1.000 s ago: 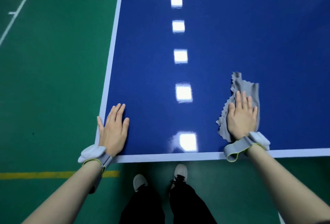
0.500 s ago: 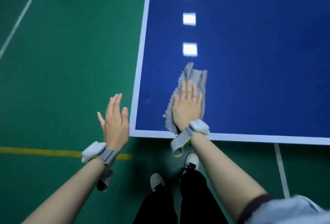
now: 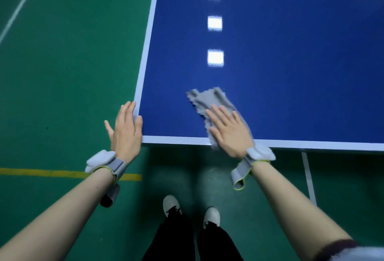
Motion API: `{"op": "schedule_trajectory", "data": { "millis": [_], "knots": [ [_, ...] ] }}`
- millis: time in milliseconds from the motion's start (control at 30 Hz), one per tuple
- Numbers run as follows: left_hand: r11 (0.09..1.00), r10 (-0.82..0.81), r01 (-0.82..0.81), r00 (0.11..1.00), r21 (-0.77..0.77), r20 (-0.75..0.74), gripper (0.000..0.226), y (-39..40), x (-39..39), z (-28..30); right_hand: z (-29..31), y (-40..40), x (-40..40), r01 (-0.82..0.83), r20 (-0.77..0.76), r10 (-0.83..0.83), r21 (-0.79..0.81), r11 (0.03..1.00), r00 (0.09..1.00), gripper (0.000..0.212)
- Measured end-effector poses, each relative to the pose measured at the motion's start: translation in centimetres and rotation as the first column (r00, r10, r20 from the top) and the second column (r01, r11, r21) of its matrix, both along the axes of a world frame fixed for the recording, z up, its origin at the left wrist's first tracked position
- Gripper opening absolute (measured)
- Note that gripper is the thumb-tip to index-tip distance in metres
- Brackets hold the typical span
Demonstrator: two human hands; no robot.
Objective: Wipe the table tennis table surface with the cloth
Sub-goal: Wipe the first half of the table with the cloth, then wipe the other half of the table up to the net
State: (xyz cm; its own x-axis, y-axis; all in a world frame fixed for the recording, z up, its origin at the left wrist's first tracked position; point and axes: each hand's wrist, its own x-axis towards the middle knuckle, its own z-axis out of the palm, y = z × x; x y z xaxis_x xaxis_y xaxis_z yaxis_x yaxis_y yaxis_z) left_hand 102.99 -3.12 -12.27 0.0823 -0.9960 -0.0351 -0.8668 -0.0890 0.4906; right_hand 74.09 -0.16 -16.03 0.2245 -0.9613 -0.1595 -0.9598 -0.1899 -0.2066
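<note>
Near the table (image 3: 291, 73) front edge lies the grey cloth (image 3: 209, 99), pressed flat by the right hand (image 3: 228, 131), fingers straight. Left hand (image 3: 126, 129), fingers extended, rests at the table corner, holding nothing.

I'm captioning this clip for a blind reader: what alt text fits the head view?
A person's right hand presses a grey cloth flat on a blue table tennis table near its front left corner. The left hand, fingers straight, rests at the table's left edge above a green floor.
</note>
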Motion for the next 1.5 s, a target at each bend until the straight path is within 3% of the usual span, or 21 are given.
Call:
{"op": "schedule_trajectory", "data": {
  "millis": [267, 400, 600, 900, 1100, 1267, 1400, 1500],
  "knots": [
    [0.991, -0.133, 0.131, 0.976, 0.023, 0.174, 0.054, 4.6, -4.7, -0.4, 0.5, 4.2, -17.3, 0.431, -0.032, -0.431, -0.008, 0.902, 0.902, 0.06],
    [0.977, -0.212, 0.207, 0.953, 0.046, 0.218, 0.059, 6.0, -6.1, -0.5, 0.4, 5.7, -19.1, 0.539, -0.033, -0.54, -0.053, 0.841, 0.841, 0.061],
    [0.966, -0.257, 0.245, 0.895, 0.081, 0.364, 0.064, 7.6, -4.0, 0.2, -0.3, 6.1, -15.9, 0.614, 0.014, -0.615, -0.067, 0.786, 0.789, 0.062],
    [0.986, -0.169, 0.159, 0.918, 0.059, 0.358, 0.06, 8.0, 2.0, 2.5, -0.1, 2.2, 3.4, 0.461, 0.106, -0.457, -0.018, 0.887, 0.883, 0.058],
    [0.993, -0.117, 0.104, 0.928, 0.054, 0.353, 0.062, 8.4, 11.0, 3.0, -0.1, -1.3, 12.8, 0.419, 0.107, -0.416, -0.007, 0.908, 0.903, 0.055],
    [0.997, -0.027, 0.0, 0.943, 0.079, 0.332, 0.05, 7.6, 21.6, 1.9, 0.4, -5.3, 19.8, 0.394, 0.088, -0.394, 0.016, 0.919, 0.915, 0.056],
    [0.993, -0.005, -0.034, 0.943, 0.113, 0.333, 0.05, 6.8, 27.8, 0.7, 0.5, -6.6, 23.4, 0.14, 0.055, -0.14, -0.002, 0.99, 0.989, 0.06],
    [0.987, -0.037, -0.018, 0.94, 0.159, 0.34, 0.051, 5.5, 30.6, 0.1, 0.7, -5.7, 24.2, -0.11, -0.002, 0.11, -0.02, 0.994, 0.994, 0.066]
  ]
}}
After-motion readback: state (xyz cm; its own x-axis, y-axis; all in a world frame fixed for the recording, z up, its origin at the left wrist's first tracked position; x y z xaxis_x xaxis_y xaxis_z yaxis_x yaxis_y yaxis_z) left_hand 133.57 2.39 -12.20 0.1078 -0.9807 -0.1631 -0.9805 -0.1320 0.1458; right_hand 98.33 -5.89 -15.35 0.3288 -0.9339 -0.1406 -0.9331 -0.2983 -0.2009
